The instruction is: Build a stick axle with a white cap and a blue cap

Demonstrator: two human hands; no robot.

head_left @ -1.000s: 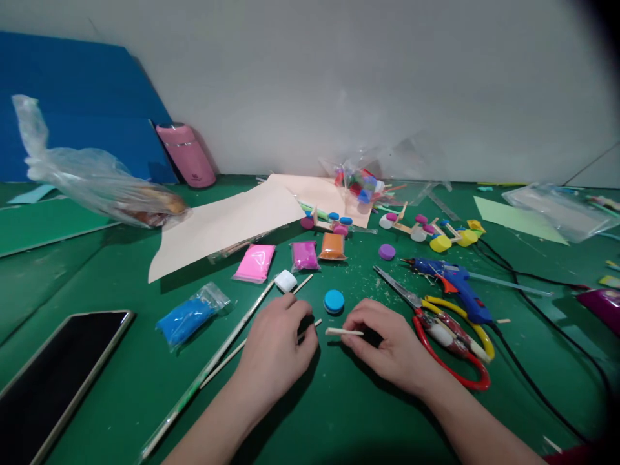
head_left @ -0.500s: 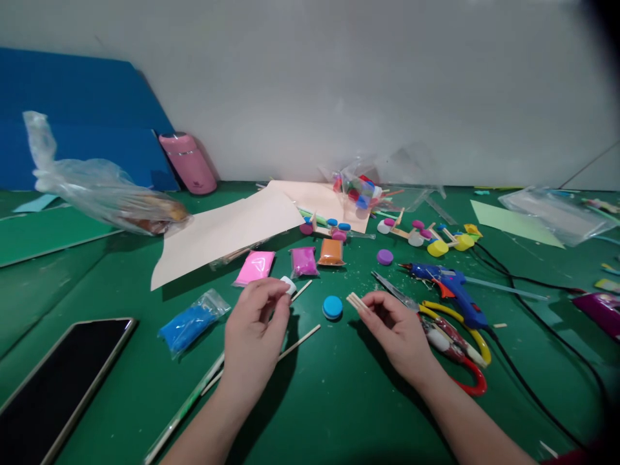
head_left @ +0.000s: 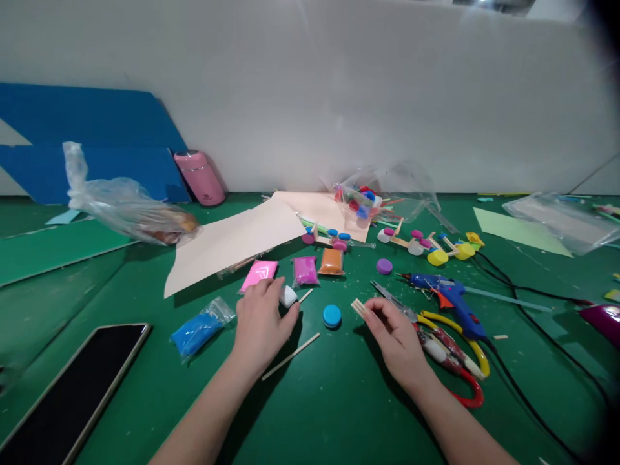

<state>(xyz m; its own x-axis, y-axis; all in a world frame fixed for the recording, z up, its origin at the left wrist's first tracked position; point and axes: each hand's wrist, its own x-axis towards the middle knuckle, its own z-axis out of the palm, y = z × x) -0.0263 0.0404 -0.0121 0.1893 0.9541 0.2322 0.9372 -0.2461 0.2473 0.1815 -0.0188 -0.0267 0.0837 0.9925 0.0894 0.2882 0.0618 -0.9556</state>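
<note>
My left hand (head_left: 264, 323) is low over the table, thumb and fingers apart, with nothing seen in its grasp. Just beyond its fingertips lies a small white piece (head_left: 288, 296), beside a thin wooden stick partly covered by it. Another wooden stick (head_left: 291, 356) rests on the table right of my left wrist. Between thumb and fingers, my right hand (head_left: 394, 339) pinches a small bundle of short wooden sticks (head_left: 358, 307). A blue bottle cap (head_left: 332, 316) sits between my hands. Pink (head_left: 259, 274), purple (head_left: 305, 270) and orange (head_left: 332, 261) clay packets lie behind.
Right of my right hand are pliers (head_left: 450, 352), scissors (head_left: 392, 298) and a blue glue gun (head_left: 448, 294) with a black cord. Small wheeled stick models (head_left: 402, 240) stand further back. A phone (head_left: 77, 394) and a blue clay packet (head_left: 201, 329) lie left.
My left hand has spread its fingers more beside the white piece. My right hand still holds the short sticks. The view has tilted slightly, so things appear lower.
</note>
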